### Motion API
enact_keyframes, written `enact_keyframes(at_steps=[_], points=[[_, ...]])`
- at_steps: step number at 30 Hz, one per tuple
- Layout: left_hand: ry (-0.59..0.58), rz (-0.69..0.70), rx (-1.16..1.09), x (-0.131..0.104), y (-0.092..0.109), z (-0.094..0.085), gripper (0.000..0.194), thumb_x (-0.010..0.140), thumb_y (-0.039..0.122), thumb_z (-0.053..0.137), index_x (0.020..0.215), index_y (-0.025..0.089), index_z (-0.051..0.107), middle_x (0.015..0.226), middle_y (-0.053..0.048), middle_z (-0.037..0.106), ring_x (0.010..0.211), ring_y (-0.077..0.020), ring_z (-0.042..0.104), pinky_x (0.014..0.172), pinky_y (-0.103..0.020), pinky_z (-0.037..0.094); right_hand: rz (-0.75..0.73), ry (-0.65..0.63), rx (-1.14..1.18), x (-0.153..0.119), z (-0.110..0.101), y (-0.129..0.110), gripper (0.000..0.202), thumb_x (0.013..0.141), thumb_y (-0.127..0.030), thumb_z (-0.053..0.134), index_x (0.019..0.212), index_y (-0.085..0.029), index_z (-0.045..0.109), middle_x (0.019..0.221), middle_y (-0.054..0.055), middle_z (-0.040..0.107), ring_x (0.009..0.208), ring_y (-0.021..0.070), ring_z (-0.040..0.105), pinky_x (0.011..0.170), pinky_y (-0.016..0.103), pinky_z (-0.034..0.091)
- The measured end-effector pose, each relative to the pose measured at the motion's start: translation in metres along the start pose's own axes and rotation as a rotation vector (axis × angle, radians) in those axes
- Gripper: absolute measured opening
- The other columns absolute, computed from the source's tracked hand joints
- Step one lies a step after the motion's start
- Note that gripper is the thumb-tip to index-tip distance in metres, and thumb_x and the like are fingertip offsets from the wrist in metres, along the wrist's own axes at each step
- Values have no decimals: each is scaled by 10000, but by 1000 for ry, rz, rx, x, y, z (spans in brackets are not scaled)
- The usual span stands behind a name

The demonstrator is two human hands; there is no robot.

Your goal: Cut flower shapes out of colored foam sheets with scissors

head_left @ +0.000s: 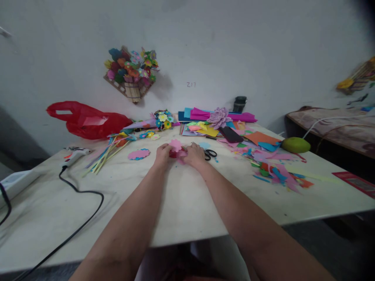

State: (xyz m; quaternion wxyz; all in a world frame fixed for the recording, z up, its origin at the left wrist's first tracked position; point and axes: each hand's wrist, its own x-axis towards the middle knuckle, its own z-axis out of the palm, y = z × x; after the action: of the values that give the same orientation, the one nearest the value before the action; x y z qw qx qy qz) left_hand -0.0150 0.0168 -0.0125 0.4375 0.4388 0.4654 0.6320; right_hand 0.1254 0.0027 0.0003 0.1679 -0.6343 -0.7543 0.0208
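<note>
Near the middle of the white table, my left hand (164, 153) has its fingers closed at the edge of a pink scalloped paper piece (175, 145). My right hand (194, 153) is close beside it on the right, its fingers bent over more pink paper (182, 153). Some darker red-pink material shows between the two hands; its shape is too small to tell. Black-handled scissors (210, 154) lie just right of my right hand, their blades partly hidden. A light blue paper round (204, 145) lies behind them. To the left rests a pink scalloped disc (138, 154) with blue edging.
A glue gun (74, 156) with a black cable lies left, near paper strips (102, 158) and a red bag (90, 121). Coloured sheets, a phone (231, 134) and a purple flower (219, 118) are at the back. Paper scraps (278, 171) and a green object (295, 144) lie right.
</note>
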Motion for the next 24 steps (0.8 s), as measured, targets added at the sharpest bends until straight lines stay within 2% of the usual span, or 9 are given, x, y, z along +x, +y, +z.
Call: enact_keyframes(at_steps=[6,10,13,16,20,24], points=[[-4,-24,19,0,1,1,104,503,207,592,485,172,495,495,21,472,531,-111,470,516,-230,394,19,-11,58,6,5,3,482,782,-486,622,1160,-188,651,1250,150,591,1234,295,469,993,385,333],[-16,-21,-8,-1,0,2,129,507,198,607,475,179,483,482,20,461,514,-117,463,506,-246,403,39,-11,139,7,4,5,314,770,-446,649,970,-213,714,1092,101,668,1086,267,570,895,359,391],[-2,-10,-34,-1,0,2,133,507,191,617,479,179,487,491,20,468,526,-118,482,526,-251,426,95,10,286,9,5,8,255,754,-420,666,899,-217,718,943,63,696,915,231,621,765,316,420],[28,-1,-85,-1,2,2,116,511,179,614,496,175,499,515,15,495,558,-123,527,570,-256,459,121,77,469,12,9,13,246,762,-398,653,893,-196,702,882,54,693,810,198,618,672,282,417],[2,-75,-157,-4,5,4,91,535,180,603,541,174,513,548,-12,560,558,-157,584,596,-315,503,95,171,675,19,18,21,201,720,-326,674,849,-172,683,801,35,674,724,167,598,640,261,429],[-45,-96,-164,-6,7,4,96,539,195,621,600,169,551,593,-38,615,556,-181,608,567,-335,515,46,210,862,26,27,25,267,666,-241,682,925,-177,687,712,6,659,621,156,583,598,268,461]])
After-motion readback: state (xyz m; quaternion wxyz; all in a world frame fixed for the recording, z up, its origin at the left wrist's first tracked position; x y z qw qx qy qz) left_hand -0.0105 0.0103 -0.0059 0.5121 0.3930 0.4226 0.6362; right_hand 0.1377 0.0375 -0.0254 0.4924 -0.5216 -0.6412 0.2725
